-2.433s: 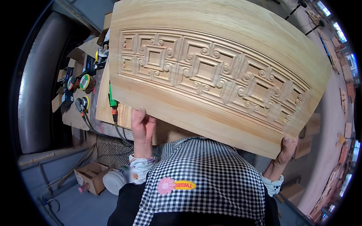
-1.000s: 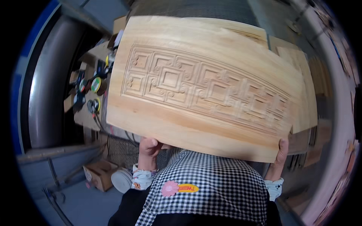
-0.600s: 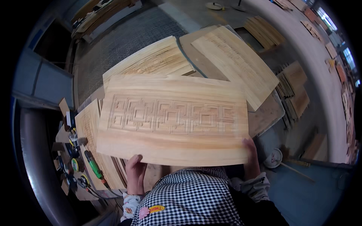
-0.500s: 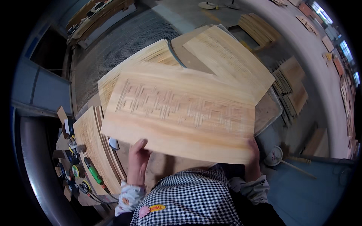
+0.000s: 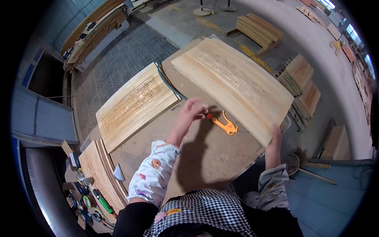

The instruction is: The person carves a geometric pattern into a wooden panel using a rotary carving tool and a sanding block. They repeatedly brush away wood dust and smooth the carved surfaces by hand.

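Observation:
My left hand (image 5: 192,111) is over the worktable (image 5: 221,158), fingers apart with nothing held in them. Close by its fingertips lies an orange air blow gun (image 5: 226,125) with a red fitting, joined to a dark green hose (image 5: 169,83). At the right, a pale wooden panel with a carved lattice pattern (image 5: 233,73) slants across the table. The near right corner of that panel is gripped by my right hand (image 5: 274,138); some of its fingers are hidden. Another carved panel (image 5: 134,100) lies at the left of the table.
Stacked boards (image 5: 100,170) stand at the near left, beside a green power tool (image 5: 103,201) and a grey-white wedge-shaped piece (image 5: 119,173). Wood stacks (image 5: 258,31) rest on the floor beyond the table. A round white container (image 5: 292,164) with a stick is at the right.
The carved panel held up in both hands has gone down onto the right side of the table. My left hand has let go and moved toward the blow gun, now uncovered.

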Demonstrator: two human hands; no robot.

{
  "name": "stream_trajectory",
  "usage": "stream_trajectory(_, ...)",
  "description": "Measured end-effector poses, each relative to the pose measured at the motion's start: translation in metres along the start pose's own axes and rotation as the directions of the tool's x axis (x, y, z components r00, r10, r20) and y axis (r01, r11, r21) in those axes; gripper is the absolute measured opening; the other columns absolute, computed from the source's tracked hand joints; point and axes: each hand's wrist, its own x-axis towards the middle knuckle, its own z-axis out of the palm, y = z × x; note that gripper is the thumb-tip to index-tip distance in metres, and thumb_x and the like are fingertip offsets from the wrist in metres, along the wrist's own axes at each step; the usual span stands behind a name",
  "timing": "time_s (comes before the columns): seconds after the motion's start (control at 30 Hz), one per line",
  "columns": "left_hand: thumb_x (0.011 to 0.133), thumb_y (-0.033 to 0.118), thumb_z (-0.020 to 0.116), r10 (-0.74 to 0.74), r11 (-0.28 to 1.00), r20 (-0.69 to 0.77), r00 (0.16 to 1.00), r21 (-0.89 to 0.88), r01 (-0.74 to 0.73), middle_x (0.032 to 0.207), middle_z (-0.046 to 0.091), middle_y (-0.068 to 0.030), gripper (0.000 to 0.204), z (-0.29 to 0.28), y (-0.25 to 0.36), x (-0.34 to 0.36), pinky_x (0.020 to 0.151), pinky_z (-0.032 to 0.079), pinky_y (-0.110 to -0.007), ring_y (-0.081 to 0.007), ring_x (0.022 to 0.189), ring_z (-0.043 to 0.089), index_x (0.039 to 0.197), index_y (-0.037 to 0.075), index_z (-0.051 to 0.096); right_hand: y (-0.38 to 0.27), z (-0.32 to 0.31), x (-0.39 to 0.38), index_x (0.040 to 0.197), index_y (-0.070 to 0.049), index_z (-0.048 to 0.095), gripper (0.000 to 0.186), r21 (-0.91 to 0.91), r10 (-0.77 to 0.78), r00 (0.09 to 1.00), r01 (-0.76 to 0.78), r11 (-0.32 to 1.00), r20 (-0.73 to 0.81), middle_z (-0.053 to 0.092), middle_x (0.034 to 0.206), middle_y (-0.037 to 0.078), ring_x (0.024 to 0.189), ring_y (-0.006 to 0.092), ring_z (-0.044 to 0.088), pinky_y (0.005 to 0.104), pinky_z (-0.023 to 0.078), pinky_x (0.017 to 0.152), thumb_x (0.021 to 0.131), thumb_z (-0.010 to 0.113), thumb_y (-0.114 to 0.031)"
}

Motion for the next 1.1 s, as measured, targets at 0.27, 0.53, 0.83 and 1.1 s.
stream_trajectory(0.27, 0.102, 0.019, 0.064, -0.004, 0.865, -0.29, 0.957, 0.478, 0.149, 0.115, 0.074, -0.0138, 0.027, -0.14, -0.108, -0.14, 0.087, 0.056, -0.032, -0.0209, 0.101, 0.071, 0.122, 0.001, 0.066, -0.002, -0.04, 0.08, 0.15, 0.002, 0.043, 0.061, -0.823, 0.069, 0.995, -0.096, 0.56, -0.07, 0.058, 0.142, 0.019, 0.132, 0.034, 0.056, 0.0435, 0.045, 0.109, 0.097, 0.066, -0.019)
stream_trajectory(0.53, 0.099, 0.019, 0.058, 0.463, 0.188, -0.516, 0.721, 0.852, 0.489, 0.155, 0.045, -0.0215, 0.05, -0.148, -0.201, -0.262, 0.118, 0.03, -0.052, -0.0413, 0.142, 0.041, 0.145, 0.001, 0.049, 0.018, 0.103, 0.125, 0.148, 0.0, 0.046, 0.081, -0.915, -0.129, 0.949, 0.233, -0.331, 0.288, 0.051, 0.148, 0.027, 0.139, 0.0414, 0.046, 0.0485, 0.036, 0.116, 0.087, 0.078, -0.042)
stream_trajectory(0.83, 0.103, 0.025, 0.048, 0.51, 0.127, -0.515, 0.689, 0.838, 0.531, 0.156, 0.043, -0.0234, 0.05, -0.138, -0.211, -0.247, 0.118, 0.025, -0.055, -0.0411, 0.144, 0.038, 0.145, -0.001, 0.047, 0.089, 0.176, 0.224, 0.152, 0.004, 0.04, 0.102, -0.788, -0.114, 0.801, 0.534, -0.307, 0.587, 0.041, 0.155, 0.027, 0.146, 0.0417, 0.035, 0.0474, 0.032, 0.121, 0.078, 0.084, -0.051)
stream_trajectory(1.1, 0.104, 0.026, 0.047, 0.518, 0.117, -0.523, 0.677, 0.827, 0.549, 0.156, 0.044, -0.0218, 0.049, -0.139, -0.214, -0.25, 0.118, 0.026, -0.055, -0.0406, 0.143, 0.039, 0.145, -0.001, 0.049, 0.082, 0.163, 0.213, 0.141, -0.001, 0.051, 0.084, -0.818, -0.236, 0.828, 0.378, -0.433, 0.508, 0.053, 0.139, 0.02, 0.133, 0.0372, 0.047, 0.0469, 0.037, 0.113, 0.083, 0.076, -0.057)
